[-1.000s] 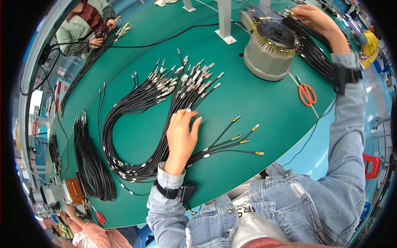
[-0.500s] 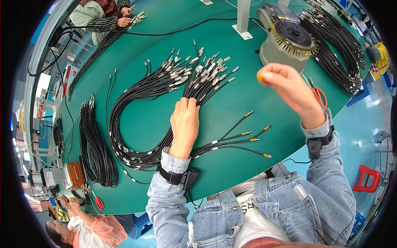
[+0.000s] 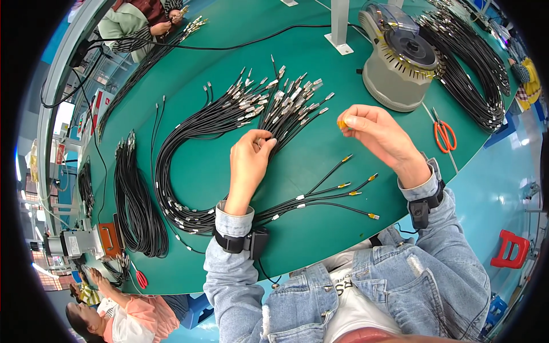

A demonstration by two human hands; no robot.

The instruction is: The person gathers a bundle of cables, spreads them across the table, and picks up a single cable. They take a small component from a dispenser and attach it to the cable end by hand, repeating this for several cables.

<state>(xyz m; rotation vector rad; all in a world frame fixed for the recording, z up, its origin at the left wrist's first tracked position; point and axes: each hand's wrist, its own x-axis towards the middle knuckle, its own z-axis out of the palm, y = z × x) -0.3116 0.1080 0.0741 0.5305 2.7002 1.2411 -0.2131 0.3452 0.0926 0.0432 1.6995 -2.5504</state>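
Note:
A bundle of black cables (image 3: 166, 188) with metal connector ends and white labels lies curved across the green table. My left hand (image 3: 248, 163) is at the bundle's right branch, thumb and fingers closed around a black cable; the fingertips partly hide it. My right hand (image 3: 380, 137) is raised to the right of the connector ends, pinching a small piece of yellow tape (image 3: 342, 123) between thumb and fingertips. Several cable ends wrapped in yellow (image 3: 354, 193) fan out to the right, below my right hand.
A grey round tape dispenser (image 3: 400, 74) stands at the back right, beside a metal post (image 3: 339, 28). Orange-handled scissors (image 3: 444, 136) lie near the right edge. More cable bundles lie left (image 3: 134, 200) and far right (image 3: 480, 68). Other people work at the far left and lower left.
My right hand has come left and lower with the yellow tape, away from the dispenser. My left hand has turned, its thumb and fingers now pinching at the cables instead of lying over them.

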